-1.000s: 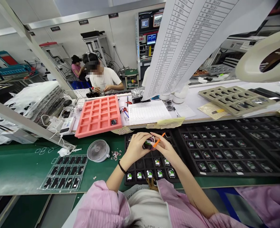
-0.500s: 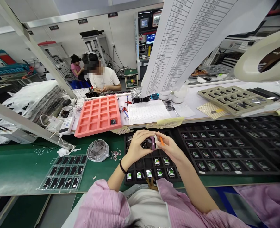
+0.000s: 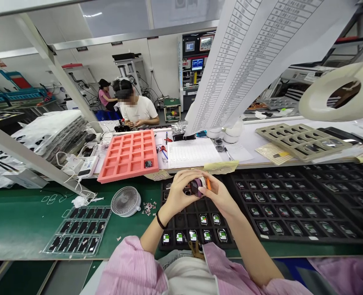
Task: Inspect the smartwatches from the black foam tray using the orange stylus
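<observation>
Between my two hands, over a black foam tray, I hold a small purple watch case (image 3: pixel 196 187). My left hand (image 3: pixel 181 192) is closed round its left side, with the thumb below and fingers above. My right hand (image 3: pixel 216 191) pinches the case from the right and also has an orange tool (image 3: pixel 208 184) in its fingers; the tool's kind is hidden. Directly beneath, the black tray (image 3: pixel 186 223) carries several square watch faces (image 3: pixel 203 219) showing green and white patterns. Part of that tray is covered by my hands.
To the left are a small white fan (image 3: pixel 126 201), paper scraps (image 3: pixel 149 208) and a clear tray of black pieces (image 3: pixel 76 229). A pink tray (image 3: pixel 128 155) rests on the shelf. More watch trays (image 3: pixel 292 205) lie right. Paper sheets (image 3: pixel 230 61) hang ahead. A co-worker (image 3: pixel 138 108) sits opposite.
The camera view has tilted up slightly. My right fingers have shifted over the side of the watch case, and the orange tool stands lower and more upright. Both hands keep their hold.
</observation>
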A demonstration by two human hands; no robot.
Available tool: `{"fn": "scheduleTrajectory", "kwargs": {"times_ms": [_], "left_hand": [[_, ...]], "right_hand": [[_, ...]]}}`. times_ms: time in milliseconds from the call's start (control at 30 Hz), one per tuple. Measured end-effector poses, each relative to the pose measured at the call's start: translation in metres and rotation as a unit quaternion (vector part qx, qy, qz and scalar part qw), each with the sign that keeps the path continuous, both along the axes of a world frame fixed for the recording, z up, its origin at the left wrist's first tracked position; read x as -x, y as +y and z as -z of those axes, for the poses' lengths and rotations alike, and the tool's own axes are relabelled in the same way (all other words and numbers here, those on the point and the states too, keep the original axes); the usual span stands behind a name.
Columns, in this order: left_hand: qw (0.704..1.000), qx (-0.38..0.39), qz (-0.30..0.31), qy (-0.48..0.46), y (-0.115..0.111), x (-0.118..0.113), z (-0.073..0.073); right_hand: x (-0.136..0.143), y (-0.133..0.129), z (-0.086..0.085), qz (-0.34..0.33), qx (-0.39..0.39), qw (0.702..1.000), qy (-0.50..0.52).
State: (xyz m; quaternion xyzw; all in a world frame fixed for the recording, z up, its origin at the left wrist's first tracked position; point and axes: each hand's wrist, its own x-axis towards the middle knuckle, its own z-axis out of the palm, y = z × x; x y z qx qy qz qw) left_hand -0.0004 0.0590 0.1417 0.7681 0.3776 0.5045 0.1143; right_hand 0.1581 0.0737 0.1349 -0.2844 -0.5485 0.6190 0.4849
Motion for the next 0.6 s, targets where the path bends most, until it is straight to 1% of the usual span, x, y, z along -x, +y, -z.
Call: {"fn": "scheduleTrajectory", "kwargs": {"times_ms": [33, 100, 167, 233, 300, 367, 433, 500, 600], "left_hand": [[1.000, -0.004, -0.004, -0.002, 0.000, 0.001, -0.001], [1.000, -0.009, -0.015, -0.010, -0.002, 0.002, -0.003], [1.000, 0.002, -0.022, -0.021, -0.004, 0.003, -0.004], [0.999, 0.030, -0.027, -0.036, -0.006, 0.003, -0.004], [0.996, 0.060, -0.031, -0.052, -0.008, 0.002, -0.003], [0.994, 0.080, -0.035, -0.061, -0.010, 0.001, -0.003], [0.994, 0.084, -0.035, -0.058, -0.011, -0.001, -0.002], [0.995, 0.078, -0.029, -0.054, -0.011, -0.002, -0.002], [0.996, 0.069, -0.019, -0.052, -0.012, -0.002, -0.004]], "right_hand": [[-0.001, 0.000, -0.002, 0.013, -0.014, 1.000, -0.001], [-0.006, -0.002, -0.005, 0.080, -0.056, 0.995, 0.006], [-0.013, -0.006, -0.006, 0.170, -0.115, 0.978, 0.026], [-0.020, -0.012, -0.006, 0.228, -0.178, 0.956, 0.038], [-0.025, -0.018, -0.006, 0.244, -0.228, 0.942, 0.026], [-0.026, -0.022, -0.007, 0.238, -0.263, 0.935, 0.014], [-0.024, -0.025, -0.009, 0.227, -0.289, 0.930, 0.026], [-0.022, -0.027, -0.010, 0.226, -0.304, 0.925, 0.036], [-0.021, -0.028, -0.008, 0.235, -0.296, 0.926, 0.003]]}}
